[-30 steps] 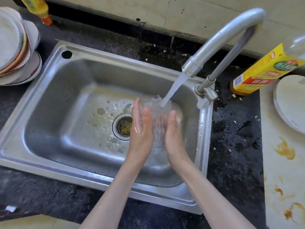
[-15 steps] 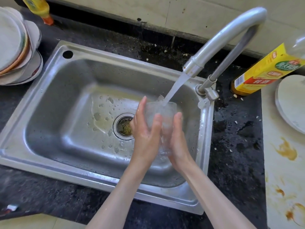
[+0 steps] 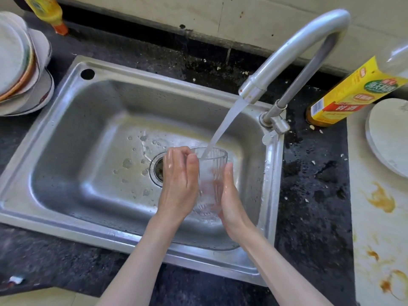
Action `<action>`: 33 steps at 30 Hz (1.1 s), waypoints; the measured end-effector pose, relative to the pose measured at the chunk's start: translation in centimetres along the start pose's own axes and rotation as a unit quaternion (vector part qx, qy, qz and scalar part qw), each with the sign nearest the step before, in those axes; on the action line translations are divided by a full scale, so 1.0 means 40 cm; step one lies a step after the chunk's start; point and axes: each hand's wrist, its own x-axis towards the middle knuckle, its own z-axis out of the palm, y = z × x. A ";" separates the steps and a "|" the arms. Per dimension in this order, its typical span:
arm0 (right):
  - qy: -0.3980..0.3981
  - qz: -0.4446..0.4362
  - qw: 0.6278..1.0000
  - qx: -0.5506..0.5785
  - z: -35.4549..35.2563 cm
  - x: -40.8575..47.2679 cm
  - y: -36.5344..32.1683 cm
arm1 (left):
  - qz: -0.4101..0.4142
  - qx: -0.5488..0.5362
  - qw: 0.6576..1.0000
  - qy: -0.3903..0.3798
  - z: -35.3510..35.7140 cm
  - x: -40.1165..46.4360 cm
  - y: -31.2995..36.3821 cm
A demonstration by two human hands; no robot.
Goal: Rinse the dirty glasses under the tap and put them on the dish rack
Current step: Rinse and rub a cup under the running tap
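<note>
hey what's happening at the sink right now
A person is rinsing a clear ribbed glass over the steel sink. The left hand and right hand hold it between them, mouth up, and water from the tap runs straight into it. The glass has not gone to any rack yet. Stacked plates sit left of the sink, and a yellow-labelled bottle stands to the right.

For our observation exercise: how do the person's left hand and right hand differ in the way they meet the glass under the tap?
The left hand curls its fingertips over the glass near the rim, while the right hand lies flatter along its side. The left hand reaches up to the rim; the right hand stops lower, below it. Both are wet and hold the glass upright between them over the sink.
</note>
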 end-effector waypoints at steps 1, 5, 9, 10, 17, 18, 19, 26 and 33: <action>0.005 -0.008 1.000 0.014 0.000 -0.002 0.001 | 0.015 0.004 1.000 -0.001 0.000 0.002 -0.003; 0.014 -0.023 1.000 0.011 -0.021 -0.006 -0.021 | 0.072 -0.024 0.997 -0.025 -0.016 -0.002 -0.007; -0.056 -0.062 0.994 -0.067 -0.056 -0.020 -0.030 | 0.046 -0.054 0.997 -0.010 -0.061 -0.009 -0.009; -0.071 -0.066 0.992 -0.085 -0.057 -0.024 -0.029 | 0.037 -0.052 0.998 -0.002 -0.070 -0.008 -0.006; -0.039 0.008 0.965 0.260 -0.024 0.008 -0.008 | 0.035 -0.036 0.999 0.019 -0.063 -0.004 0.033; -0.039 0.004 0.955 0.296 -0.019 0.012 -0.018 | 0.046 -0.026 0.998 0.024 -0.060 -0.008 0.038; -0.040 0.006 0.947 0.319 -0.016 0.017 -0.026 | 0.058 -0.021 0.998 0.023 -0.059 -0.010 0.045; 0.015 0.088 0.893 0.442 -0.026 0.048 -0.039 | 0.222 0.069 0.969 -0.084 -0.080 -0.028 0.048; 0.004 0.068 0.932 0.356 -0.053 0.052 -0.064 | 0.255 0.241 0.935 -0.053 -0.099 -0.018 0.013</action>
